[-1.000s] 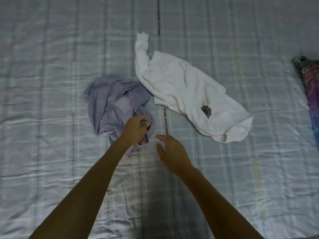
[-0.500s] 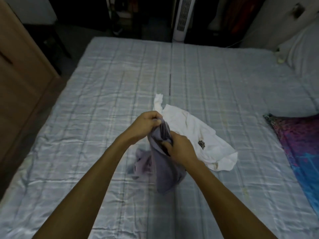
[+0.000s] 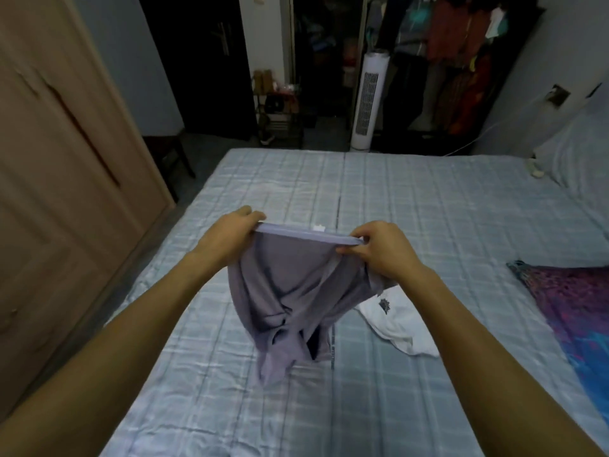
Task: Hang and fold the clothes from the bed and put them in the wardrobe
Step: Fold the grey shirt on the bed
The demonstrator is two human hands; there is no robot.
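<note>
A lilac garment (image 3: 290, 291) hangs in the air over the bed, stretched by its top hem between both hands. My left hand (image 3: 227, 235) grips the hem's left end and my right hand (image 3: 382, 249) pinches its right end. A small white label shows at the middle of the hem. The lower part of the cloth is twisted and dangles down to the plaid bedsheet (image 3: 428, 209). A white garment (image 3: 392, 321) with a small dark emblem lies crumpled on the bed, partly hidden behind the lilac one and my right forearm.
A wooden wardrobe (image 3: 56, 192) with shut doors stands on the left. A purple and blue patterned cloth (image 3: 573, 308) lies at the bed's right edge. Beyond the bed stand a white tower fan (image 3: 365, 100) and an open rack of hanging clothes (image 3: 461, 61). A pillow (image 3: 580, 153) is at the far right.
Both hands lifted the lilac garment off the bed and pulled its hem apart, so it now hangs spread between them. The view tilted up, revealing the room.
</note>
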